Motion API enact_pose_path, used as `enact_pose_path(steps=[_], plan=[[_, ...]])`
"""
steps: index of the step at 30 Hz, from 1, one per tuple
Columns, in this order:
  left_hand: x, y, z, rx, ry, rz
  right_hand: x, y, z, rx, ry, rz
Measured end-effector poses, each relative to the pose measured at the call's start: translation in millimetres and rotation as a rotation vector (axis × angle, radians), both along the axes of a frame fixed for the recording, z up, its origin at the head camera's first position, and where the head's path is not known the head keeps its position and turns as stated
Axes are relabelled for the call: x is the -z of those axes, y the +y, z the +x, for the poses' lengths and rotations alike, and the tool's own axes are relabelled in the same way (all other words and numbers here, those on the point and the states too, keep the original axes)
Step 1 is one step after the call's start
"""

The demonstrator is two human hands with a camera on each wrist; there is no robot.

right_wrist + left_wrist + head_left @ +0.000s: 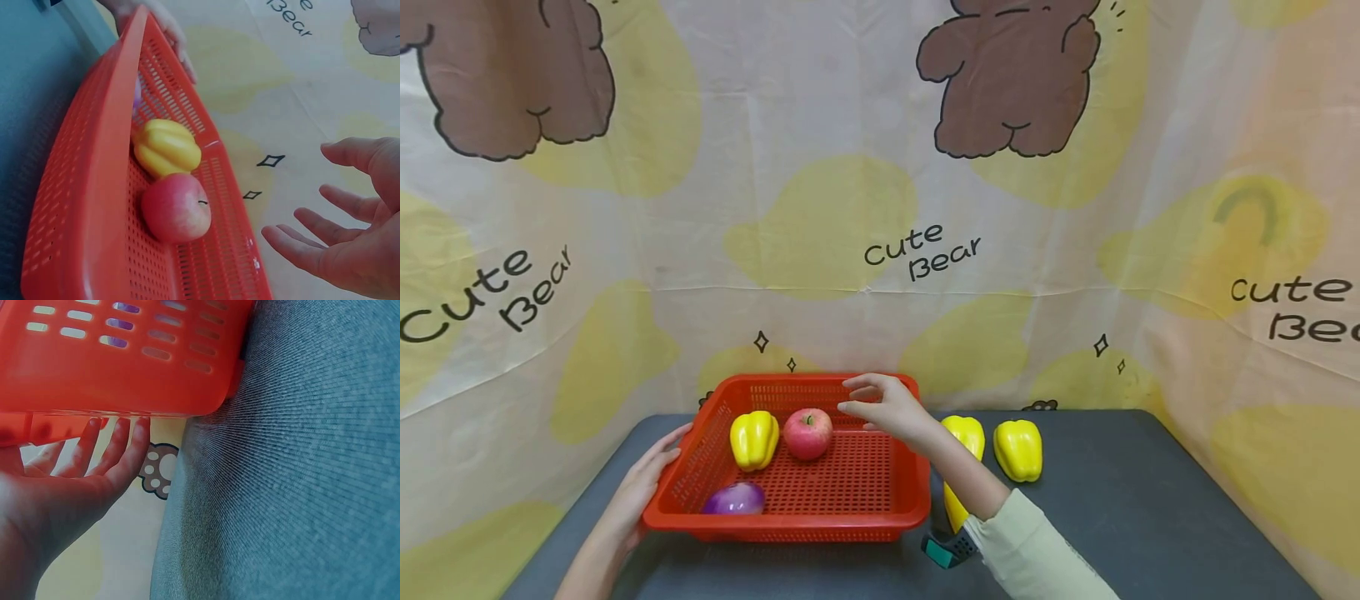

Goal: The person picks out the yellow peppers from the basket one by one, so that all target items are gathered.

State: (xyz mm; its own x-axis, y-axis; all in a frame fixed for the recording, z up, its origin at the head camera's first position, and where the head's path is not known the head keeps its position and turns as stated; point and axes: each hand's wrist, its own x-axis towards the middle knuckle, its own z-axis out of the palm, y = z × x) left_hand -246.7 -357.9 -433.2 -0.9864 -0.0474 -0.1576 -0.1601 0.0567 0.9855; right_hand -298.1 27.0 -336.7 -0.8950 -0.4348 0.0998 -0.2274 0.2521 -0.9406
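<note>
A red perforated plastic basket stands on the table. Inside it are a yellow bell pepper, a red apple and a glossy purple rounded vegetable, partly cut off by the front rim. My left hand rests against the basket's left side, its fingers extended along the wall. Over the right part of the basket hovers my right hand, to the right of the apple. In the right wrist view the right hand's fingers are spread and slightly bent, with nothing between them.
Right of the basket, a yellow bell pepper sits on the dark grey table. Another yellow pepper and a yellow object are partly hidden by the right forearm. A printed bear curtain hangs behind.
</note>
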Motion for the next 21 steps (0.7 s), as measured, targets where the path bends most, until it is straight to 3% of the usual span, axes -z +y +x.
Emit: enact_pose_path(steps=[7, 21], plan=[[0.2, -1.1, 1.7, 0.003, 0.013, 0.0, 2.0, -12.0, -10.2, -0.01, -0.029, 0.021], [-0.8, -0.1, -1.5, -0.004, -0.017, 0.006, 2.0, -40.0, -26.2, -0.033, 0.018, 0.078]])
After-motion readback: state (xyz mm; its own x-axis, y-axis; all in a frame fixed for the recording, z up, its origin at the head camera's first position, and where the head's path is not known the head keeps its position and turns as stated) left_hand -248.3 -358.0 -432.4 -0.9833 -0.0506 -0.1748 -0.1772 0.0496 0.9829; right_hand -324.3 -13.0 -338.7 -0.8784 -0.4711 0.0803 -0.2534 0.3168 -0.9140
